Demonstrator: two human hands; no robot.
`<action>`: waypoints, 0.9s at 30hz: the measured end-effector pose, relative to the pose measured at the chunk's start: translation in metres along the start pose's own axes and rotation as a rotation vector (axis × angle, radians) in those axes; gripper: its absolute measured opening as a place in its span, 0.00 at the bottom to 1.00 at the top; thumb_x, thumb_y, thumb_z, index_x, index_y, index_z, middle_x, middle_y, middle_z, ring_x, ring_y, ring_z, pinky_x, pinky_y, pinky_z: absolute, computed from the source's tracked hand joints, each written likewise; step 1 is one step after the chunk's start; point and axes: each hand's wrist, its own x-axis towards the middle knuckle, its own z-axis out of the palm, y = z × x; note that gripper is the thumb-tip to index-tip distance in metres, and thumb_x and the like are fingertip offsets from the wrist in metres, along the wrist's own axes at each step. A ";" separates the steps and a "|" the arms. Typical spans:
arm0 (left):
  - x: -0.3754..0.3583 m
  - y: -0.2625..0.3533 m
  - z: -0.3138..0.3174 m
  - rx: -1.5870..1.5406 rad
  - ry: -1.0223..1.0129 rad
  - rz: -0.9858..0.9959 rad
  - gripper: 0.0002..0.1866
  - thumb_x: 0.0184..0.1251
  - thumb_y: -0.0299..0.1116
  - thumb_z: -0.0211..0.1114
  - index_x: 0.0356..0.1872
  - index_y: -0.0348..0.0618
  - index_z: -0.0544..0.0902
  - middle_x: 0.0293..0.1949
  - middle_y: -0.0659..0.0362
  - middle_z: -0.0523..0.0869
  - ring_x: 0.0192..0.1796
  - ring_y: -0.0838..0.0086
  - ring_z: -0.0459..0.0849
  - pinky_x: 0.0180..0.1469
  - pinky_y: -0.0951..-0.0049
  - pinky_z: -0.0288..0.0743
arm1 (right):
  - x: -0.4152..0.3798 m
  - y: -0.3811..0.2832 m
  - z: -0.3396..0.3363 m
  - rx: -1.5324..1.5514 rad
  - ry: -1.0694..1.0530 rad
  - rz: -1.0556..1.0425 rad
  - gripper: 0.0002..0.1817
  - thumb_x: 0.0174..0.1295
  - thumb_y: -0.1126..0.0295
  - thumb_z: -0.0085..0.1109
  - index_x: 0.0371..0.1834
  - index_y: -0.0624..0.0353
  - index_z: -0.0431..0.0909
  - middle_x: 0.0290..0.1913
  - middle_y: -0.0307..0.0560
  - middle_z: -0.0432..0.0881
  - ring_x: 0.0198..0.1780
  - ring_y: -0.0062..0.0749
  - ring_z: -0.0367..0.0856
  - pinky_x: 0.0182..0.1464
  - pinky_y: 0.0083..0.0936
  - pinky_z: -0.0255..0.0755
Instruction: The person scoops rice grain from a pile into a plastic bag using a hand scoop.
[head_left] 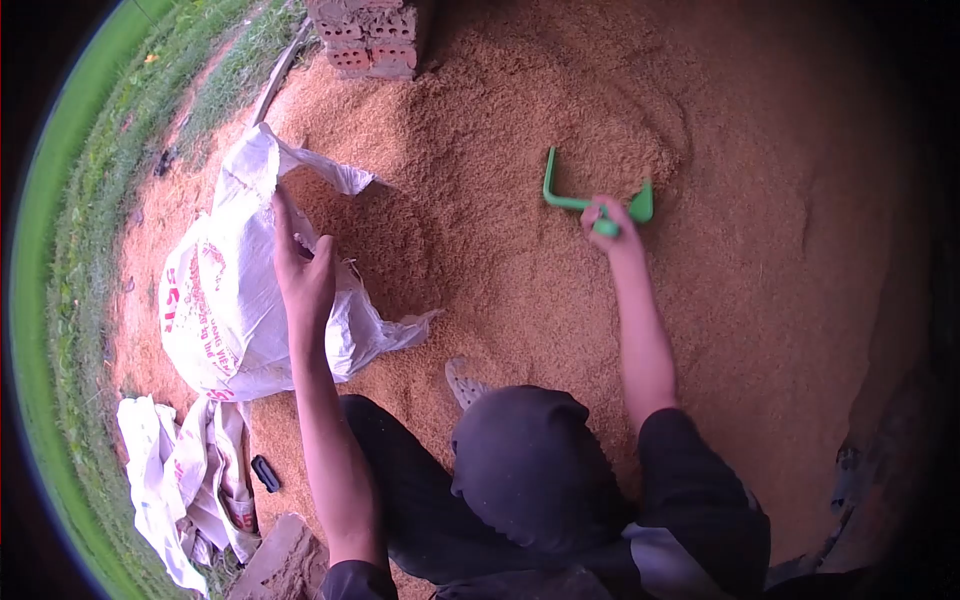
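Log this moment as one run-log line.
left hand: holds sack mouth open | right hand: grips green scoop in grain | spare sacks at left | bricks behind pile

One green scoop [590, 203] and one open white sack [240, 300] show. One heap of empty sacks [180, 480] lies nearby. One brick stack [368, 38] stands beyond.

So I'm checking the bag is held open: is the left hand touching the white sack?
Touching. The head view shows the left hand gripping the white sack at its mouth edge.
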 end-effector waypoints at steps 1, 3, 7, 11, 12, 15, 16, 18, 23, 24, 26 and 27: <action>0.000 0.001 0.002 -0.025 -0.015 -0.011 0.39 0.51 0.16 0.50 0.69 0.36 0.49 0.70 0.49 0.52 0.72 0.66 0.49 0.70 0.73 0.44 | -0.016 -0.005 0.032 0.102 0.027 -0.075 0.09 0.61 0.72 0.48 0.26 0.60 0.61 0.17 0.38 0.65 0.17 0.24 0.68 0.16 0.19 0.68; 0.000 0.001 0.003 -0.040 -0.018 -0.005 0.39 0.51 0.16 0.49 0.69 0.36 0.49 0.70 0.49 0.52 0.72 0.66 0.49 0.70 0.72 0.44 | 0.014 -0.045 0.047 0.009 0.022 -0.144 0.07 0.61 0.75 0.47 0.27 0.62 0.62 0.17 0.40 0.66 0.17 0.27 0.68 0.17 0.20 0.69; 0.002 0.005 0.004 -0.017 0.011 -0.017 0.39 0.51 0.16 0.49 0.69 0.36 0.48 0.70 0.49 0.52 0.72 0.66 0.49 0.70 0.71 0.43 | 0.052 -0.065 0.085 -0.027 0.003 -0.053 0.06 0.56 0.79 0.50 0.27 0.64 0.64 0.18 0.42 0.67 0.17 0.29 0.69 0.19 0.21 0.71; 0.001 0.004 0.001 -0.014 -0.017 -0.043 0.40 0.51 0.16 0.50 0.69 0.38 0.49 0.71 0.51 0.52 0.72 0.67 0.48 0.71 0.70 0.43 | 0.090 -0.072 0.126 -0.036 -0.052 -0.166 0.08 0.52 0.81 0.54 0.24 0.64 0.64 0.18 0.43 0.68 0.17 0.29 0.70 0.20 0.22 0.72; 0.001 0.007 0.000 0.004 -0.023 -0.019 0.40 0.50 0.15 0.50 0.69 0.40 0.50 0.71 0.53 0.51 0.72 0.68 0.49 0.70 0.71 0.45 | 0.085 -0.077 0.134 0.041 -0.078 -0.117 0.08 0.52 0.80 0.54 0.24 0.62 0.64 0.18 0.42 0.68 0.18 0.29 0.70 0.21 0.22 0.72; -0.003 0.018 0.001 -0.041 -0.056 -0.044 0.40 0.50 0.15 0.50 0.69 0.40 0.50 0.70 0.52 0.52 0.72 0.68 0.51 0.70 0.71 0.46 | 0.102 -0.077 0.101 0.049 -0.227 -0.138 0.08 0.55 0.77 0.53 0.25 0.61 0.63 0.18 0.42 0.67 0.17 0.27 0.69 0.21 0.22 0.69; -0.005 0.021 -0.001 -0.083 -0.083 -0.085 0.39 0.51 0.16 0.50 0.69 0.39 0.50 0.70 0.50 0.54 0.72 0.66 0.51 0.70 0.69 0.46 | 0.090 -0.065 0.093 -0.069 -0.280 -0.193 0.08 0.59 0.74 0.50 0.25 0.59 0.62 0.17 0.39 0.65 0.18 0.24 0.66 0.20 0.19 0.67; -0.010 0.018 -0.004 0.082 -0.129 -0.016 0.39 0.51 0.17 0.52 0.69 0.39 0.51 0.69 0.47 0.56 0.71 0.64 0.54 0.69 0.70 0.49 | 0.076 -0.054 0.085 -0.105 -0.274 -0.157 0.08 0.60 0.73 0.49 0.26 0.58 0.62 0.17 0.38 0.64 0.18 0.23 0.65 0.20 0.18 0.66; -0.016 0.020 -0.004 0.103 -0.185 -0.013 0.39 0.52 0.20 0.54 0.69 0.40 0.52 0.67 0.44 0.59 0.70 0.60 0.57 0.68 0.70 0.53 | 0.030 -0.011 0.076 -0.224 -0.262 -0.197 0.08 0.62 0.70 0.46 0.26 0.55 0.61 0.17 0.35 0.64 0.18 0.19 0.65 0.19 0.15 0.65; -0.018 0.019 -0.003 0.105 -0.181 -0.004 0.39 0.52 0.21 0.55 0.69 0.40 0.52 0.66 0.43 0.61 0.69 0.59 0.58 0.68 0.70 0.53 | 0.018 0.003 0.075 -0.251 -0.278 -0.183 0.08 0.62 0.70 0.46 0.25 0.54 0.61 0.17 0.35 0.64 0.18 0.18 0.64 0.18 0.14 0.64; -0.020 0.011 -0.004 0.091 -0.174 0.034 0.39 0.52 0.23 0.56 0.69 0.40 0.51 0.65 0.42 0.62 0.68 0.58 0.60 0.67 0.69 0.55 | -0.002 0.030 0.069 -0.363 -0.335 -0.143 0.09 0.62 0.69 0.46 0.25 0.53 0.61 0.18 0.34 0.64 0.17 0.17 0.64 0.17 0.13 0.63; -0.021 0.009 -0.005 0.090 -0.156 0.034 0.39 0.52 0.23 0.56 0.69 0.40 0.51 0.65 0.42 0.62 0.68 0.58 0.60 0.67 0.69 0.55 | -0.007 0.047 0.062 -0.444 -0.373 -0.113 0.09 0.62 0.69 0.46 0.25 0.53 0.61 0.18 0.33 0.65 0.17 0.16 0.63 0.16 0.13 0.62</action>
